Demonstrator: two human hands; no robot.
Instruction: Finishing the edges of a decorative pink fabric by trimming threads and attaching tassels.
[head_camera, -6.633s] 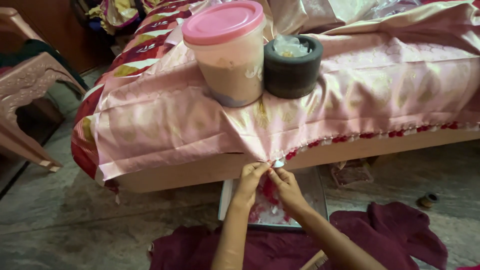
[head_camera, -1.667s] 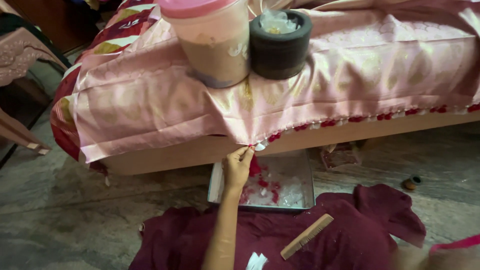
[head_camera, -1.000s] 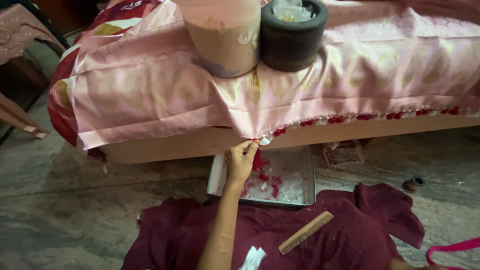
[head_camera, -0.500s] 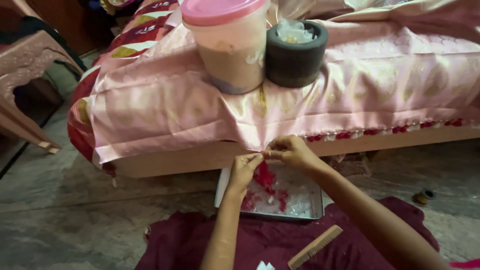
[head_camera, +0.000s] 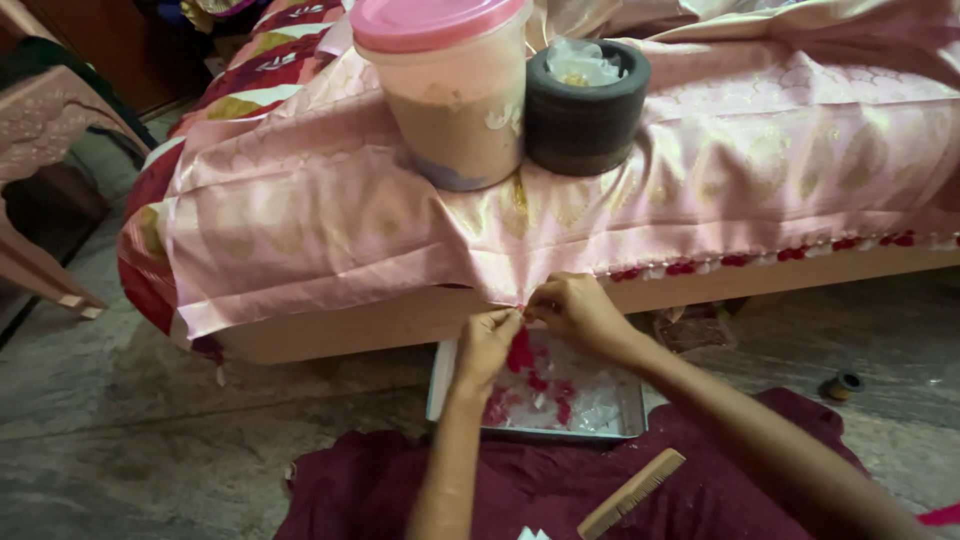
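Mid-edging, left hand (head_camera: 487, 340) and right hand (head_camera: 577, 308) pinching hem of shiny pink patterned cloth (head_camera: 520, 215) over shallow metal tray (head_camera: 440, 365); next likely calling for steady tension.

Bed (head_camera: 330, 335): pink cloth (head_camera: 300, 230), lidded jar (head_camera: 455, 90), black pot (head_camera: 585, 105).

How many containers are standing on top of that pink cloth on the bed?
2. A clear tub with a pink lid stands on the pink cloth, and a round black container sits touching its right side. Others may lie beyond the picture's top edge.
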